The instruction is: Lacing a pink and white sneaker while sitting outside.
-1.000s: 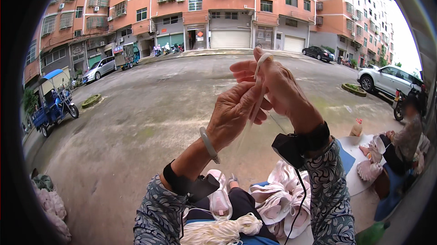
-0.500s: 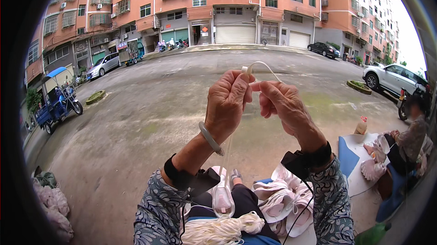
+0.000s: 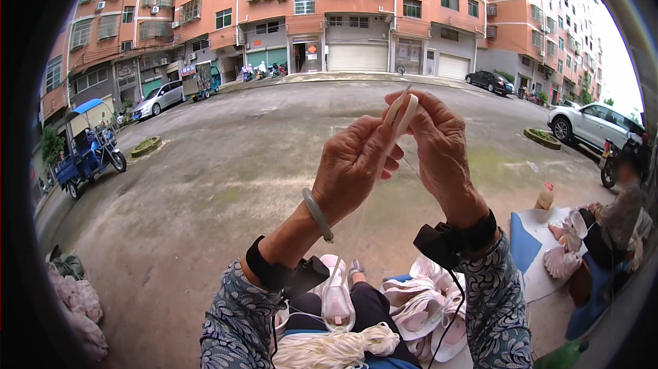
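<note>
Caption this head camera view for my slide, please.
Left hand and right hand hold a white strip above a bundle of cream cord.

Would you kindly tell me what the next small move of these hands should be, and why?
Perhaps pinch the white strip flat with the right hand while the left hand steadies it: both hands hold it raised in front, and its upper end seems bent or doubled, though the hands partly hide it.

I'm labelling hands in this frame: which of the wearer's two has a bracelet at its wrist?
The left hand: a grey bracelet circles its wrist, between hand and black strap. The right hand has its own strap but no bracelet.
</note>
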{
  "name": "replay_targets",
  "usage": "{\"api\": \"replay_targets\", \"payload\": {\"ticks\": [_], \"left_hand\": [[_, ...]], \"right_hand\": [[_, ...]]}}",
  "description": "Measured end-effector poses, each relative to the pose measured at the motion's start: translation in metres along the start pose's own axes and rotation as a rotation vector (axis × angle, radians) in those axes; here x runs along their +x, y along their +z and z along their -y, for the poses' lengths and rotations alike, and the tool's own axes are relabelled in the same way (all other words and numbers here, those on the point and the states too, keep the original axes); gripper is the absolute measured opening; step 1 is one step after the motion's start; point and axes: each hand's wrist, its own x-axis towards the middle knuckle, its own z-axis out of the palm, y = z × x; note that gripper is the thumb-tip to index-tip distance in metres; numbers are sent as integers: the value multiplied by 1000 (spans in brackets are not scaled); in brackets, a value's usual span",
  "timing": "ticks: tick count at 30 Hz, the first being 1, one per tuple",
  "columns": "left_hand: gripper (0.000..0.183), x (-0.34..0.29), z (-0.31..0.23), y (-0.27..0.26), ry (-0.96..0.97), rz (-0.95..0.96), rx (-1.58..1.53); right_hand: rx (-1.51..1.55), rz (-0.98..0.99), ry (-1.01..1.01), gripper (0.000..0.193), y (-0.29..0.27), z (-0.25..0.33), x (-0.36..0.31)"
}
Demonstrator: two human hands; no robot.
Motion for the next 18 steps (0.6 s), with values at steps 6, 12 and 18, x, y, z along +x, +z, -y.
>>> {"api": "replay_targets", "payload": {"ticks": [6,12,18], "left_hand": [[35,0,-3,-4,35,60,-29],[35,3,-6,-6,-4,-3,-48],[32,-13,-10,-38,2,-151,-64]], "right_hand": [[-18,10,1,31,3,13,7],[-37,12,16,31,10,24,12],[290,158,26,28,-37,17,15]]}}
